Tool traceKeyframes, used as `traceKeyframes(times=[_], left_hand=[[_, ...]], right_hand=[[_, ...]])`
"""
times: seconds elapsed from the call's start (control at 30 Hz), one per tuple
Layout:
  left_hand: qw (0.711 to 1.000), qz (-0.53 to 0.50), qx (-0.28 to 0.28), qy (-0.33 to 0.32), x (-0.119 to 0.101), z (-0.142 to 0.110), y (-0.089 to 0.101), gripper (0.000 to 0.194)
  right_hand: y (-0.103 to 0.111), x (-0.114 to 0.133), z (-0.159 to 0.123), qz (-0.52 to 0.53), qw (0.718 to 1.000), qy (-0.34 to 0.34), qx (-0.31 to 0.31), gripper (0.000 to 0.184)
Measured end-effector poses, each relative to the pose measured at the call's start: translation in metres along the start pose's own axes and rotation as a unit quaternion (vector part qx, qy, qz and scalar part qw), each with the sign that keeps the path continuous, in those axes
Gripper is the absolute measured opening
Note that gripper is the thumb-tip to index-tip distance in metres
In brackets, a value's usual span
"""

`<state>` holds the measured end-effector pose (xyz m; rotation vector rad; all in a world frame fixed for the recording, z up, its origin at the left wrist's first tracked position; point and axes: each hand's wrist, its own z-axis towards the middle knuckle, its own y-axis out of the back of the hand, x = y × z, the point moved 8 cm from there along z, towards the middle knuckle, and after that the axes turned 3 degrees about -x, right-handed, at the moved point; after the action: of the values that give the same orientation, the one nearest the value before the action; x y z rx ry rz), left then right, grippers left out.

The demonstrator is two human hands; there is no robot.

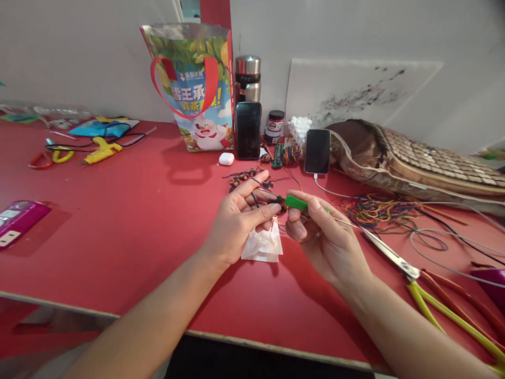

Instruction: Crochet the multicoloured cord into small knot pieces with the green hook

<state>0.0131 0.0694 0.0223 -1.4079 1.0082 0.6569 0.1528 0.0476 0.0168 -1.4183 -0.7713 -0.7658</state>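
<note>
In the middle of the head view, my left hand (pixel 246 213) pinches a small dark knotted piece of cord (pixel 280 205) between thumb and fingers. A dark cord strand runs over its fingers. My right hand (pixel 321 229) is closed on a thin metal tool with a green handle (pixel 296 202), perhaps a crochet hook. The green end points left at the knot; its thin shaft comes out on the right. Whether green end and knot touch, I cannot tell. Just behind the hands lies a multicoloured knotted cord (pixel 242 179). Beneath them sits a white paper packet (pixel 262 245).
Yellow-and-red-handled scissors (pixel 410 271) lie at the right, near tangled cords (pixel 382 210) and a white cable. Behind stand a shopping bag (pixel 205 89), a flask (pixel 248 71), two phones (pixel 248 131) and a jar (pixel 275 126). A yellow glue gun (pixel 103 151) lies left. A cushion (pixel 426 158) rests back right.
</note>
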Motion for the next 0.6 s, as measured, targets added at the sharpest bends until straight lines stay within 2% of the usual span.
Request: traceKeyframes(times=[0.07,0.23,0.37,0.5,0.53,0.6], left_hand=[[1.0,-0.003,-0.005,-0.004,-0.001,0.0,0.0,0.072],[0.999,0.031,-0.005,-0.016,-0.003,-0.002,-0.002,0.085],[0.995,0.08,-0.025,-0.047,-0.007,-0.004,-0.002,0.082],[0.998,0.048,-0.017,-0.045,-0.004,-0.005,-0.005,0.087],[0.999,0.031,-0.008,-0.037,-0.002,-0.005,-0.006,0.088],[1.0,-0.001,0.004,-0.021,0.001,-0.004,-0.007,0.087]], right_hand=[[0.0,-0.002,0.0,-0.003,1.0,-0.001,-0.008,0.019],[0.003,0.0,-0.002,-0.033,0.999,0.024,-0.013,0.018],[0.004,0.011,-0.008,-0.128,0.985,0.113,-0.012,0.017],[-0.001,0.021,-0.021,-0.248,0.938,0.24,-0.031,0.024],[-0.003,0.021,-0.024,-0.253,0.933,0.256,-0.031,0.026],[-0.004,0.018,-0.025,-0.222,0.941,0.255,-0.026,0.027]])
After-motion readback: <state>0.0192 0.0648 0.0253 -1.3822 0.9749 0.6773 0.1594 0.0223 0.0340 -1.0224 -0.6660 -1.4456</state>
